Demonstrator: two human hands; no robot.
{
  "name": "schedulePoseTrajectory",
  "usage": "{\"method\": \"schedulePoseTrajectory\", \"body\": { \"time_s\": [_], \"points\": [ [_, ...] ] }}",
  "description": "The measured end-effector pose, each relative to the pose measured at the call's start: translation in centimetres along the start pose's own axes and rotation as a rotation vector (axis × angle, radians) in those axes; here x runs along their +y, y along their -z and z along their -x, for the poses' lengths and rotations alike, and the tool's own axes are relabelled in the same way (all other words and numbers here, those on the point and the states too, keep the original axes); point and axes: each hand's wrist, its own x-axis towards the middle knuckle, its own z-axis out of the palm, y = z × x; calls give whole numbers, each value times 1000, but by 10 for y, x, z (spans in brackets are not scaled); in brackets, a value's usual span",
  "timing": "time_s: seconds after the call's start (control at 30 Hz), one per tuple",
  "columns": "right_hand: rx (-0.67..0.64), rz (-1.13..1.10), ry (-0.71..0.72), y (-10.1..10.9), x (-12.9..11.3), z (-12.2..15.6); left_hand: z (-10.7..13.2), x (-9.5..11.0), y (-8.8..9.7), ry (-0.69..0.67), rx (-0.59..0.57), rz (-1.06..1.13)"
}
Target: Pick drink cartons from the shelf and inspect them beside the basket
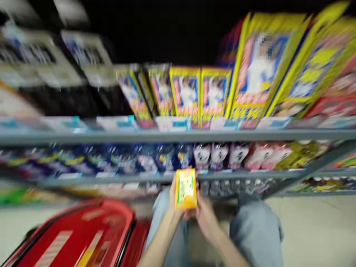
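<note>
A small yellow-orange packet with a pale, green-edged label is held up in front of my knees, between both hands. My left hand grips its left side, with the fingers mostly behind it. On the right side and lower edge, my right hand closes around the packet. Motion blur makes the print on the label unreadable. Just beyond the packet runs a low shelf with a row of dark blue bottles or pouches and white-and-purple ones.
A red shopping basket stands on the floor at my left, with a yellow item inside. Yellow boxes line the upper shelf, larger ones at the right. Grey shelf edges cross in front of me, bearing price tags. Tiled floor lies at right.
</note>
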Motion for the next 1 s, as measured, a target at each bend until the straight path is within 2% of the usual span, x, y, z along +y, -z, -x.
{"method": "schedulePoseTrajectory", "body": {
  "time_s": [0.07, 0.13, 0.37, 0.5, 0.7, 0.83, 0.9, 1.0],
  "points": [
    [74, -131, 26, 6, 3, 0, 2, -18, 6, -42, 153, 96],
    [148, -224, 7, 12, 1, -3, -2, -29, 6, -59, 185, 110],
    [324, -421, -68, 17, -10, -3, -10, -40, 0, -105, 150, -104],
    [311, -436, -108, 15, -9, -3, -9, -41, 6, -88, 143, -131],
    [314, -345, -49, 17, 1, -3, -3, -41, 11, -84, 185, -144],
    [320, -308, -57, 14, 3, 0, -2, -38, 13, -69, 143, -91],
    [281, -333, -71, 13, 2, 2, -2, -37, 14, -120, 159, -153],
    [276, -397, -116, 15, 0, 2, 1, -38, 17, -269, 187, -424]
  ]
}}
